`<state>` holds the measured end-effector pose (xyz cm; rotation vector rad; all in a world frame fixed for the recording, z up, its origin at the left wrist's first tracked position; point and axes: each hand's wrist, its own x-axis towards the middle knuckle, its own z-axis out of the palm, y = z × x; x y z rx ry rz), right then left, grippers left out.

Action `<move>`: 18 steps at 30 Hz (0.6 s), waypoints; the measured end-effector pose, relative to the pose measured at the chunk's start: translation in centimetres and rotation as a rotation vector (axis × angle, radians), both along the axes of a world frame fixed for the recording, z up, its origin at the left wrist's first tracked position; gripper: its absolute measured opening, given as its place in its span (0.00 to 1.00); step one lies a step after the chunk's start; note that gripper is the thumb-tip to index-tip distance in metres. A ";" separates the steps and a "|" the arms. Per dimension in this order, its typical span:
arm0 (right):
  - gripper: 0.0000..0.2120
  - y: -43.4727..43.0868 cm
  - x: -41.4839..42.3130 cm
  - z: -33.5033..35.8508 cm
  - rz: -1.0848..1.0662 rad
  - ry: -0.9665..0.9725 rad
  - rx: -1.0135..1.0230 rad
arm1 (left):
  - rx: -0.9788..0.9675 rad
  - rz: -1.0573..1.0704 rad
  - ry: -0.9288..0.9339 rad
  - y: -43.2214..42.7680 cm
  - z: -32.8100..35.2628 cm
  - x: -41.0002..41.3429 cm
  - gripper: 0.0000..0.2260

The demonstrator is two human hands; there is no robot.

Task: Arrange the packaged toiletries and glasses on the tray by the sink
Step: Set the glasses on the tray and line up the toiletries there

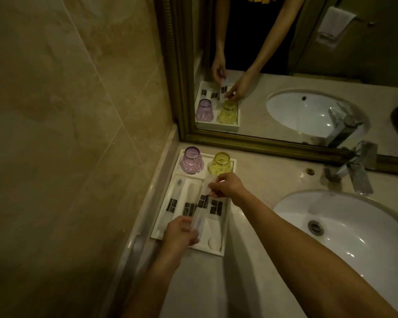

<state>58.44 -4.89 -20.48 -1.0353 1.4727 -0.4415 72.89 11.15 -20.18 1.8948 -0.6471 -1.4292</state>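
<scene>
A white compartmented tray (225, 228) lies on the counter left of the sink. At its far end a purple glass (191, 160) and a yellow glass (219, 164) stand upside down. Long frosted packets with black labels lie in the slots: one at the left (173, 203), one beside it (189, 206), and a flat one (216, 208) at the right. A further long packet (202, 204) hangs slanted above the tray, my right hand (225, 187) pinching its far end and my left hand (180, 232) gripping its near end.
The white basin (345, 226) lies to the right with a chrome tap (361, 171) behind it. A gold-framed mirror (285, 148) stands along the counter's back and a tiled wall (67, 134) closes the left side. A round white soap (213, 242) sits in the tray's near corner.
</scene>
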 end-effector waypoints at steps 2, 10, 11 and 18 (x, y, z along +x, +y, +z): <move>0.05 -0.1 0.2 -0.9 0.033 0.127 -0.059 | -0.060 -0.132 -0.225 0.5 -0.4 -0.5 0.12; 0.09 3.5 -0.4 -2.2 0.472 0.730 -0.843 | -0.334 -0.767 -1.093 3.5 -3.5 1.2 0.26; 0.10 4.8 -0.3 -2.2 0.559 0.730 -0.881 | -0.334 -0.808 -1.117 3.4 -3.8 1.7 0.30; 0.21 9.9 1.0 -5.1 0.800 0.767 -0.883 | -0.215 -1.036 -1.206 1.8 -4.0 3.3 0.31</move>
